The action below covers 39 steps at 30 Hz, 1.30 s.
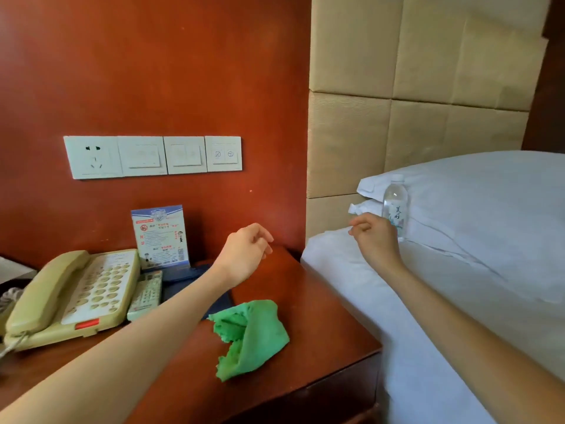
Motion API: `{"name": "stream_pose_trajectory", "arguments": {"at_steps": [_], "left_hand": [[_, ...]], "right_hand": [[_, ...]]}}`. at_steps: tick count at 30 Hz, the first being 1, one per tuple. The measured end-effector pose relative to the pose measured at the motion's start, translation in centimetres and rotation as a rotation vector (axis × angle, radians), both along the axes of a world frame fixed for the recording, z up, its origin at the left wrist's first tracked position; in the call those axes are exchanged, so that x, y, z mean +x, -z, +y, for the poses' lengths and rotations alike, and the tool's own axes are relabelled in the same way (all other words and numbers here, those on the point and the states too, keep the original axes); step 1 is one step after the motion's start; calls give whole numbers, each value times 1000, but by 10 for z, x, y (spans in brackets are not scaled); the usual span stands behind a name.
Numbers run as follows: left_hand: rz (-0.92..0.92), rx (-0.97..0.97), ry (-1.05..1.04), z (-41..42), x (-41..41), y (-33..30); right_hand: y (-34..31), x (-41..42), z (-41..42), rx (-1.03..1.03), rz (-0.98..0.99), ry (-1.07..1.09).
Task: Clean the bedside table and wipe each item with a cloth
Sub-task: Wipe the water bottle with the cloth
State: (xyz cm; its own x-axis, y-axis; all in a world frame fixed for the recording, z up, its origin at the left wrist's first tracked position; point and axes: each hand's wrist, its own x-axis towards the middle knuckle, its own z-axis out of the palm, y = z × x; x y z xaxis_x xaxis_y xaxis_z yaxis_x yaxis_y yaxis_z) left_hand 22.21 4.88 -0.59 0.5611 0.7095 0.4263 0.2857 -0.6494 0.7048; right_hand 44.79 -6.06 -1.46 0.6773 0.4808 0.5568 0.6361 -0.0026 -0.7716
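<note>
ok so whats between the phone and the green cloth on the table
In the head view, a remote control beside the phone, then a dark blue folder crossed by the left forearm, before the green cloth.

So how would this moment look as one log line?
left hand: empty, over table | right hand: empty, by bottle on bed | cloth: on table, untouched

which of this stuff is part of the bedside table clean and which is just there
Part of the job:
- green cloth
- bedside table
- telephone
- remote control
- notice card
- dark blue folder under the left forearm
- water bottle, standing on the bed

Just there:
- pillow
- bed sheet
- wall switch panel
- padded headboard
</note>
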Motion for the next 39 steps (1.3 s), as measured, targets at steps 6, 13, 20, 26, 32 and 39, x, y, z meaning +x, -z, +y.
{"name": "stream_pose_trajectory", "arguments": {"at_steps": [6, 13, 20, 26, 32, 39], "left_hand": [[41, -15, 35, -15, 106, 3], [-14, -134, 110, -11, 235, 14], [29, -189, 150, -17, 335, 14], [-141, -341, 131, -33, 377, 21], [-177, -247, 55, -30, 378, 26], [-292, -102, 15, -27, 318, 18]], "right_hand": [[-2, 80, -23, 82, 140, 88], [-13, 151, -31, 286, 351, 60], [-1, 171, -42, 471, 580, 15], [2, 176, -48, 569, 721, 9], [0, 175, -51, 573, 817, -39], [-19, 155, -53, 469, 687, -93]]}}
